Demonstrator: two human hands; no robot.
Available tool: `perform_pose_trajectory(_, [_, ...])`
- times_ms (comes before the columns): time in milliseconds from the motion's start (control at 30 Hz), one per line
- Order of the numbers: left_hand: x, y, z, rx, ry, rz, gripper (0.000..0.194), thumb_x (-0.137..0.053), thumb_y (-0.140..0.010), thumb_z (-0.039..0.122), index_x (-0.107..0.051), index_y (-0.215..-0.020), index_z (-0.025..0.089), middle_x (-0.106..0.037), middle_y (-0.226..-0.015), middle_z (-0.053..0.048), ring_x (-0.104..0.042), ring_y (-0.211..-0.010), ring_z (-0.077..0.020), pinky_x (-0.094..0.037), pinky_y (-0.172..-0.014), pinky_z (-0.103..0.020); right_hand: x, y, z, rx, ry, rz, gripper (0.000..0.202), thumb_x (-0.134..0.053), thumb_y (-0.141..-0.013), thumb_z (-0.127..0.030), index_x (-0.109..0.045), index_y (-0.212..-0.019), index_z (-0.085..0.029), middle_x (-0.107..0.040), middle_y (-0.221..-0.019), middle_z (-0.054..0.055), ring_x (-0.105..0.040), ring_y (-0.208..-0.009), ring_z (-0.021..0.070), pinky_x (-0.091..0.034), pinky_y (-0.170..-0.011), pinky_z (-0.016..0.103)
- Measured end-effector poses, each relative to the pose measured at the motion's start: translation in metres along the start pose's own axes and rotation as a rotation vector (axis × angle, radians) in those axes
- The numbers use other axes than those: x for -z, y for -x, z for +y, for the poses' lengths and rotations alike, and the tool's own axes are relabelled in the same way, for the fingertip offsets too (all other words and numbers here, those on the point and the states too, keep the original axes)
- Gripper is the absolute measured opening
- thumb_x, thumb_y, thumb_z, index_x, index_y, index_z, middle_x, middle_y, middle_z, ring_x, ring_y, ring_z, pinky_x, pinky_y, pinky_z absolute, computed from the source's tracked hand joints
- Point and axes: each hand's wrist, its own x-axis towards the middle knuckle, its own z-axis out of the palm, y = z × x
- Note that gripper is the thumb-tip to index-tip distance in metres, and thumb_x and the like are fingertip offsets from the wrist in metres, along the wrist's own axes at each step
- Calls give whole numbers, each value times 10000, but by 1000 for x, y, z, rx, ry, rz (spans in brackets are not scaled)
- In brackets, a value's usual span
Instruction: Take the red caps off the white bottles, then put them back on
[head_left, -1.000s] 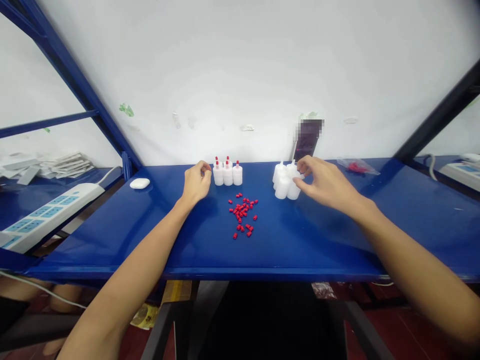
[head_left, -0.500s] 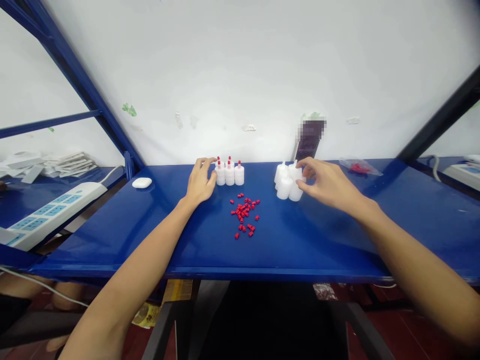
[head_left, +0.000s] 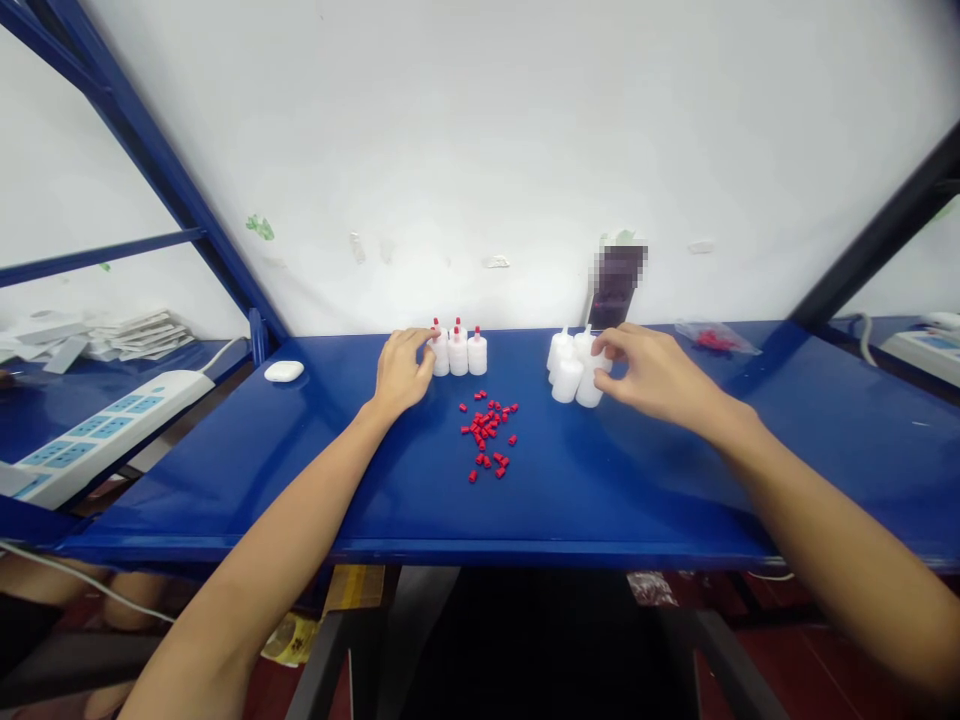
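My left hand (head_left: 403, 370) is by a small group of white squeeze bottles (head_left: 458, 358) with red-tipped nozzles. Its thumb and forefinger are apart, their tips against the leftmost bottle near its neck. My right hand (head_left: 646, 372) curls its thumb and fingers about the nearest right-hand white bottle (head_left: 589, 388), which stands upright in another cluster. Bottles in this cluster have bare white nozzles, and my fingers hide part of the held one. Between the two clusters lies a loose scatter of small red caps (head_left: 486, 428).
The blue table (head_left: 600, 490) meets a white wall. A dark phone-like slab (head_left: 616, 285) leans there, partly pixelated. A white case (head_left: 284, 371) lies left, a clear bag of red caps (head_left: 716, 338) right. Beyond the left frame post are a power strip (head_left: 112, 425) and stacked white pieces (head_left: 150, 338).
My right fingers have come down closer around the bottle. My left forefinger has curled down beside the leftmost capped bottle. The view has shifted slightly; bottles and caps stay in place.
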Motion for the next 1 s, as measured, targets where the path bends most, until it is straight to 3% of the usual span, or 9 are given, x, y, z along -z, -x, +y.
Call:
perform_pose_trajectory(200, [3, -2, 2, 0, 28, 151, 361, -393, -908, 124, -683, -1112, 192, -714, -1136, -63, -620, -1069, -209, -457, -1003, -372, 4, 1, -1, 14, -2, -12, 138, -606, -771, -255, -628, -898, -206, -654, -864, 58, -640, -731, 224, -470, -677, 346])
perform_pose_trajectory(467, [8, -2, 19, -53, 69, 351, 328, -385, -984, 165, -659, -1158, 206, -702, -1132, -75, -628, -1090, -189, -504, -982, -355, 1, 1, 1, 32, 24, -30, 100, -592, -773, -240, -608, -866, -207, -644, -879, 60, -631, -721, 215, -460, -659, 339])
perform_pose_trajectory(600, [7, 0, 27, -82, 75, 358, 266, -429, -998, 205, -670, -1109, 197, -714, -1078, -72, -650, -1034, -174, -528, -942, -327, 5, 1, -3, 22, 8, -40, 81, -596, -774, -262, -606, -831, -204, -656, -861, 54, -633, -707, 210, -455, -648, 336])
perform_pose_trajectory(767, [8, 2, 30, -23, 46, 336, 223, -458, -997, 248, -666, -1067, 205, -708, -1032, -66, -650, -984, -183, -526, -910, -330, 6, 2, -5, 0, 75, -53, 106, -590, -795, -310, -632, -775, -214, -674, -819, 44, -626, -678, 212, -394, -560, 315])
perform_pose_trajectory(1000, [6, 3, 30, -30, 47, 319, 235, -500, -992, 348, -670, -1038, 192, -615, -902, -64, -586, -865, -202, -469, -820, -341, -1, 2, 3, 28, 135, -94, 229, -546, -829, -274, -683, -1010, -248, -708, -927, 41, -655, -728, 217, -360, -524, 290])
